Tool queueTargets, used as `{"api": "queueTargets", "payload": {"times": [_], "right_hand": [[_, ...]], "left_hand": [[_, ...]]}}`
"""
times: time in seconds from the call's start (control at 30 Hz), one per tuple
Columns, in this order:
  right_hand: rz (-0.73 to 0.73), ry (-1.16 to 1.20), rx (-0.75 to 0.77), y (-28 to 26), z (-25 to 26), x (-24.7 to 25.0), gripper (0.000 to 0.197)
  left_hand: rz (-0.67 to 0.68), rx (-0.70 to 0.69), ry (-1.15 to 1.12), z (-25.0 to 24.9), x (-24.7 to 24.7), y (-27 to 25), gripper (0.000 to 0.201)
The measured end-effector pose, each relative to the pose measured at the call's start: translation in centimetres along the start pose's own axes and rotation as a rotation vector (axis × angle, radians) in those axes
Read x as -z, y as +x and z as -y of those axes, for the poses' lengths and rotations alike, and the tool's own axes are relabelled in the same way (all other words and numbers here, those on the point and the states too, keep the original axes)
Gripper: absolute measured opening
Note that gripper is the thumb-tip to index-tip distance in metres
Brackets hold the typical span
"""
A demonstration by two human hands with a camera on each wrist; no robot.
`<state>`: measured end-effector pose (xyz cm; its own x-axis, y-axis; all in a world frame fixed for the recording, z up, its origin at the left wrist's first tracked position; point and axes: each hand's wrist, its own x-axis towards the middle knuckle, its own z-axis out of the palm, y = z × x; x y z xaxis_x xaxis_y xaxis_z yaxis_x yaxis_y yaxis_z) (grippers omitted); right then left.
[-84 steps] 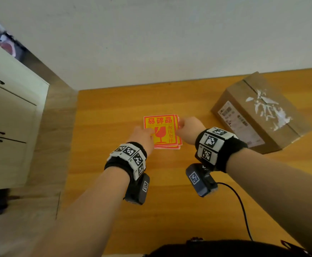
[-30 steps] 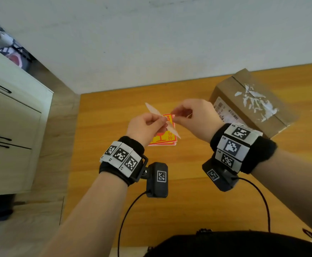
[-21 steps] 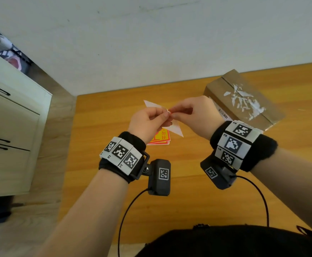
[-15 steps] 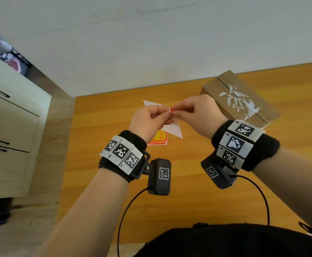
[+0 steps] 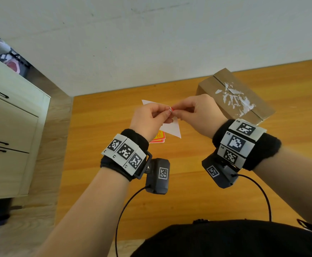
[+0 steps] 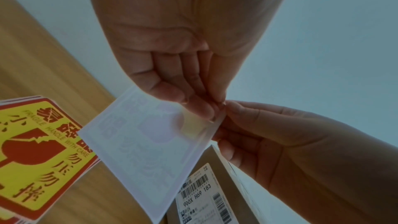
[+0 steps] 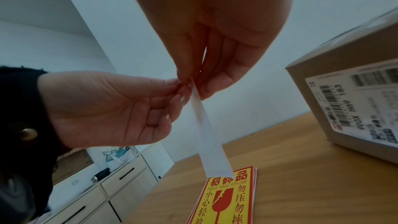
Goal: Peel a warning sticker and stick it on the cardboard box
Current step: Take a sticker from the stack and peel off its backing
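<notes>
I hold one warning sticker [image 5: 172, 129] in the air over the table, its white backing toward the head camera. My left hand [image 5: 167, 114] pinches its top corner between thumb and fingers. My right hand [image 5: 175, 113] pinches the same corner from the other side, where a sliver of red shows. In the left wrist view the sticker [image 6: 150, 151] hangs as a white sheet, and in the right wrist view the sticker [image 7: 208, 134] appears nearly edge-on. The cardboard box [image 5: 235, 97] stands at the back right, with torn white scraps on its top.
A stack of red and yellow fragile stickers [image 5: 158, 138] lies on the wooden table [image 5: 188, 191] under my hands. The box's near side carries a shipping label [image 7: 355, 105]. A pale cabinet with drawers [image 5: 8, 127] stands to the left, and a white wall lies behind.
Both hands lifted one sticker off the stack and raised it. Over the last second they stay together, pinching at its top corner, with little other movement.
</notes>
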<state>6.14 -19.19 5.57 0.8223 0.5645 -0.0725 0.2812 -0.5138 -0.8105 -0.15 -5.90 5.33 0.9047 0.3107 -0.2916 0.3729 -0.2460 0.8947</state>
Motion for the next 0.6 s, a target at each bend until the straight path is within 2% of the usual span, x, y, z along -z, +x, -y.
{"api": "queueTargets", "payload": {"times": [0.4, 0.6], "right_hand": [[-0.03, -0.002, 0.0, -0.69, 0.06, -0.04, 0.02], [-0.046, -0.025, -0.009, -0.74, 0.41, -0.3, 0.02]], "left_hand": [[0.0, -0.073, 0.165, -0.17, 0.05, -0.53, 0.016], [-0.039, -0.091, 0.127, -0.33, -0.16, -0.88, 0.009]]}}
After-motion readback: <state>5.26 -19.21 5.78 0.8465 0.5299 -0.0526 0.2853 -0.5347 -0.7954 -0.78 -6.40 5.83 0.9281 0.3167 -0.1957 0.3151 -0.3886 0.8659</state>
